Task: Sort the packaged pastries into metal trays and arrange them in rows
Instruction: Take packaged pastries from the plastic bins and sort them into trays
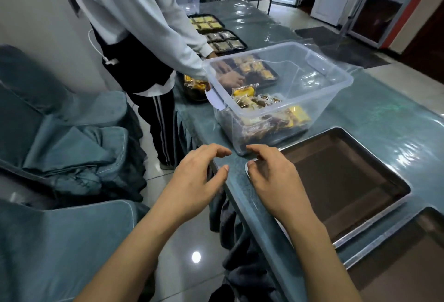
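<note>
1. My left hand (197,176) hangs over the table (374,119) edge, fingers loosely curled and apart, holding nothing.
2. My right hand (274,176) sits just beside it, fingers also relaxed and empty, over the near-left corner of a metal tray (374,224); I cannot tell whether the fingertips touch the rim.
3. That tray is a shallow rectangle with a bright silvery rim and a dark brown, smooth bottom. A second tray (408,253) of the same make lies nearer me, cut off by the frame.
4. The pastries (271,114) lie in a clear plastic bin (331,100), just beyond the tray. They are glossy film packets, yellow and dark brown, heaped loosely; the bin wall blurs their shapes.
5. The table is covered in teal cloth under shiny, wrinkled clear film.
6. Another person (134,37) in a pale long sleeve stands to the left, hands partly hidden behind the bin.
7. Farther back, dark trays (225,39) hold packets in rows; details are too small to make out.
8. Teal fabric-covered chairs (60,133) fill the left side.
</note>
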{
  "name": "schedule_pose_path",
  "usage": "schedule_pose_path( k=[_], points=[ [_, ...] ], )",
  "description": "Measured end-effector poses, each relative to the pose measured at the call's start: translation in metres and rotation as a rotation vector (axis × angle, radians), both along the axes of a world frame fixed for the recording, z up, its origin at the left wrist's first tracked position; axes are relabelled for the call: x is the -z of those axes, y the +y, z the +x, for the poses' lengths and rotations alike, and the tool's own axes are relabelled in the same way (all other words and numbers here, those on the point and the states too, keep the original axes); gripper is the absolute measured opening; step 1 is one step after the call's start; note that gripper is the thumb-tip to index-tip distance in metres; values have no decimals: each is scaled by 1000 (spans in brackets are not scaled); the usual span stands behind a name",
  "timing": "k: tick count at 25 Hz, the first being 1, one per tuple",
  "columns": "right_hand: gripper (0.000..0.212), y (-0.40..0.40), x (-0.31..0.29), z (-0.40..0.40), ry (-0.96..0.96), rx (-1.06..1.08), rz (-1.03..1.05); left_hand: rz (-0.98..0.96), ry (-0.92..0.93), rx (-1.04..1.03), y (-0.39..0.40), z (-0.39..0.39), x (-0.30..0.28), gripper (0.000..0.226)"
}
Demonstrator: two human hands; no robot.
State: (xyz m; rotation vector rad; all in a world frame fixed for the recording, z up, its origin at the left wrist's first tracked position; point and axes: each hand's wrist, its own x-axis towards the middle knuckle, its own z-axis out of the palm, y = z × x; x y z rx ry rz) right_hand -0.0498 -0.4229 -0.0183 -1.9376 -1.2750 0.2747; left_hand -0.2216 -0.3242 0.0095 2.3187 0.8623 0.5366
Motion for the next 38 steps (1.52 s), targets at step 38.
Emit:
schedule_pose_path(
  k=[38],
  points=[
    [32,164,-5,184,41,437,29,67,44,445,242,250,-5,26]
  ],
)
